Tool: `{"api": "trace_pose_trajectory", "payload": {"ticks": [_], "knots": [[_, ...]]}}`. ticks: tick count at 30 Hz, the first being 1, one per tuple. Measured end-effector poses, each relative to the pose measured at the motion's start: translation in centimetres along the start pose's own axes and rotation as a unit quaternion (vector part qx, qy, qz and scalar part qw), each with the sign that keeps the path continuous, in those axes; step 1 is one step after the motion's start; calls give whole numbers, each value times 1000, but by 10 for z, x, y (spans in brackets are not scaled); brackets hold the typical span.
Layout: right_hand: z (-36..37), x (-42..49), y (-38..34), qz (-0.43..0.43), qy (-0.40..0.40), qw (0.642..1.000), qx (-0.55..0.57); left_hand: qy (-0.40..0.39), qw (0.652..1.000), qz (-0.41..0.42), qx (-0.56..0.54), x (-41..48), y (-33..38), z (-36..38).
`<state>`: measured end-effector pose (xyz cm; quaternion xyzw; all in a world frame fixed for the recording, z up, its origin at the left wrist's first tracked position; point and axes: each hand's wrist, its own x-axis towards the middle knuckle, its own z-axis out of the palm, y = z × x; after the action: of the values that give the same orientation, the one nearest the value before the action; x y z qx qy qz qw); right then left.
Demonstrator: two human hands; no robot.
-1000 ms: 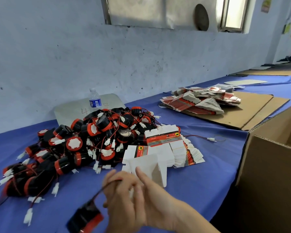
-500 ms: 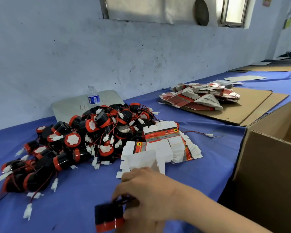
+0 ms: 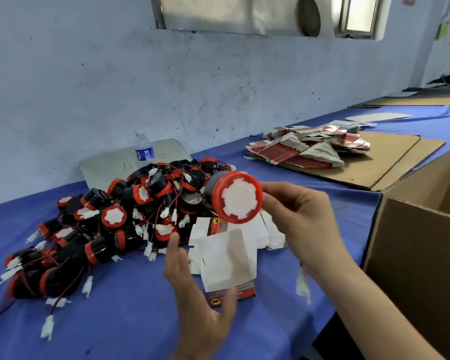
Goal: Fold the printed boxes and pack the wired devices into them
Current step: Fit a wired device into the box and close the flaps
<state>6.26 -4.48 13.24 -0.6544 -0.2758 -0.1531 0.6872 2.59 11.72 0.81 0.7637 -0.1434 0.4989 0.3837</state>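
Wired device pinched by right hand, folded box gripped by left hand, wire hidden.

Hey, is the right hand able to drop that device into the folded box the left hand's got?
Probably yes. The right hand holds the device just above the folded box, whose white top flap stands open; the left hand grips its lower part, clear of the opening.
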Motion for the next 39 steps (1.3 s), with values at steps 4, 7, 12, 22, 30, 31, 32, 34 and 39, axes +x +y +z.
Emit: {"api": "trace_pose_trajectory", "payload": {"ticks": [4, 7, 12, 22, 30, 31, 32, 34, 39], "knots": [[6, -5, 27, 66, -78, 987, -125, -83, 965, -225, -104, -9, -21, 7], [18, -14, 52, 78, -139, 957, -242, -178, 941, -268, -100, -20, -28, 15], [14, -19, 70, 55, -167, 917, -357, -178, 937, -282, -108, -25, -39, 18], [0, -16, 69, 31, -221, 817, -532, -149, 952, -252, -85, -17, -15, 17], [15, -17, 70, -13, -272, 757, -593, -201, 953, -223, -49, -20, -17, 12], [16, -16, 71, 0, -286, 744, -604, -204, 956, -208, -36, -20, -17, 12], [17, -15, 71, 19, -300, 729, -616, -201, 960, -192, -25, -19, -16, 13], [23, -13, 70, 72, -333, 693, -635, -177, 971, -164, -9, -17, -15, 15], [36, -9, 62, 135, -390, 621, -666, -141, 985, -101, 24, -15, -16, 17]]}}
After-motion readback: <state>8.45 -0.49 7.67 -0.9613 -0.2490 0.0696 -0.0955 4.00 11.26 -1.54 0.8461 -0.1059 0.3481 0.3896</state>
